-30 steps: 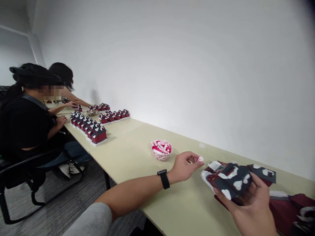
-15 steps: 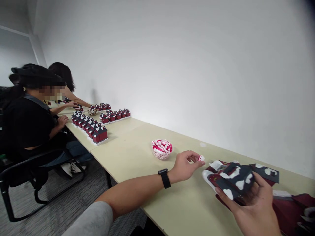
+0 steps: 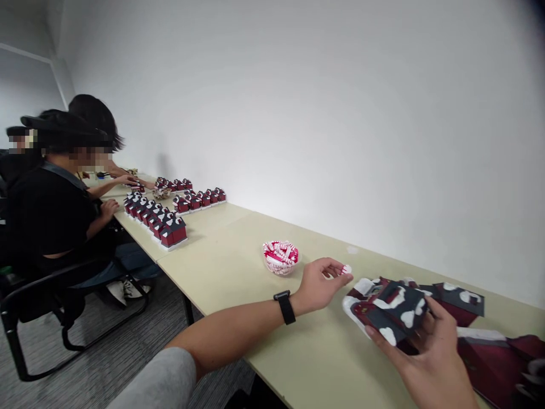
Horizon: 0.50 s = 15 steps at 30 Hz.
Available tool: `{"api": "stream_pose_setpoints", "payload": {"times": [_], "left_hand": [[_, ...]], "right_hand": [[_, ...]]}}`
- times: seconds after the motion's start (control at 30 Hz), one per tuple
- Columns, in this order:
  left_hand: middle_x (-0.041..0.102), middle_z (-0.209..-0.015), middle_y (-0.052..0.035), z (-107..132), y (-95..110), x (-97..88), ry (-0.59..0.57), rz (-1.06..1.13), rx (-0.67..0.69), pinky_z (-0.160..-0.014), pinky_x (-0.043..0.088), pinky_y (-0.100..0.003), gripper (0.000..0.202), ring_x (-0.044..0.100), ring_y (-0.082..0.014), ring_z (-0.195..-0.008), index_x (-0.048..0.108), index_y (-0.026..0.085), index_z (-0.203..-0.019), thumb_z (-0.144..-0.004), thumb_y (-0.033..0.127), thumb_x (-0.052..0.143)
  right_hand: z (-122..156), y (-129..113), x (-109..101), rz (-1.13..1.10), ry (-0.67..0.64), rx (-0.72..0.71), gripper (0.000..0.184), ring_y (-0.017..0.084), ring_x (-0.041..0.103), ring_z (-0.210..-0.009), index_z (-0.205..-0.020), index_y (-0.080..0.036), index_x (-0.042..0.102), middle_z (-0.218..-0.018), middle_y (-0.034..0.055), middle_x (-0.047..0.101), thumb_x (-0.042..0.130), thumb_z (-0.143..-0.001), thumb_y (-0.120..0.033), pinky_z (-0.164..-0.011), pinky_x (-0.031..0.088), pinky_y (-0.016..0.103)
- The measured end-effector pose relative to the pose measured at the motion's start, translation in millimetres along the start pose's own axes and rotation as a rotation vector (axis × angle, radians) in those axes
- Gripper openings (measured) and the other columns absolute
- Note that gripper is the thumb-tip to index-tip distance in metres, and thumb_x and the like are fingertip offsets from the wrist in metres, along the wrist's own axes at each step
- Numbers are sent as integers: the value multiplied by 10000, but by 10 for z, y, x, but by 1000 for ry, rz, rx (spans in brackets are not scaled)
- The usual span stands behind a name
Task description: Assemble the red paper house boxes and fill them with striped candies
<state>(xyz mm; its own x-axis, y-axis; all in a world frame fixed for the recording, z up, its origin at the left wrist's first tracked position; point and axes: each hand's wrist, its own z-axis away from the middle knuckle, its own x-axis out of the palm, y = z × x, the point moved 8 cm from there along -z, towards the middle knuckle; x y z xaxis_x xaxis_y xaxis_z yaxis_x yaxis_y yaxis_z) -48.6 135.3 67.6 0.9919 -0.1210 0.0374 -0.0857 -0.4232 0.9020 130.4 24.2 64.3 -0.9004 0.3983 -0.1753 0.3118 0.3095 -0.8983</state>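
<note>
At one pale table (image 3: 225,250), the person's right hand (image 3: 438,352) grips a tilted toy house (image 3: 398,309), just beside the left hand (image 3: 319,287), which pinches a small red-and-white piece (image 3: 347,270).

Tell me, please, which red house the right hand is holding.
The tilted house in the right hand, nearest the left hand; the house behind it and the rows of houses farther left are outside that grip.

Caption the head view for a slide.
Left hand pinches a red-and-white piece; right hand holds a model house.
</note>
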Motion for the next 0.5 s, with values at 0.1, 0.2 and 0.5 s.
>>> {"api": "stream_pose_setpoints", "payload": {"times": [0.1,0.2,0.5], "left_hand": [[736,-874,-59,2,10,-1,0,-1,11,-756,475,-269,202,604,-137,-776,754,136,-907,-787,281,829],[732,-874,-56,2,6,-12,13,-11,22,-763,468,-272,197,609,-138,-780,748,137,-902,-792,281,826],[698,-830,-40,-20,-75,5,1,77,-4,-765,487,-279,295,610,-129,-750,727,132,-916,-788,378,829]], "right_hand": [[5,-40,10,13,-19,-37,1087,391,648,-1202,-1487,-271,348,-1407,167,564,902,-600,-570,-1052,523,599],[11,-20,36,-8,-40,-42,1078,385,628,-1235,-1486,-280,344,-1428,162,553,909,-605,-540,-1058,522,584],[13,49,91,212,-64,-127,882,372,672,-1148,-1466,-264,376,-1330,150,632,767,-736,-568,-1033,502,594]]}}
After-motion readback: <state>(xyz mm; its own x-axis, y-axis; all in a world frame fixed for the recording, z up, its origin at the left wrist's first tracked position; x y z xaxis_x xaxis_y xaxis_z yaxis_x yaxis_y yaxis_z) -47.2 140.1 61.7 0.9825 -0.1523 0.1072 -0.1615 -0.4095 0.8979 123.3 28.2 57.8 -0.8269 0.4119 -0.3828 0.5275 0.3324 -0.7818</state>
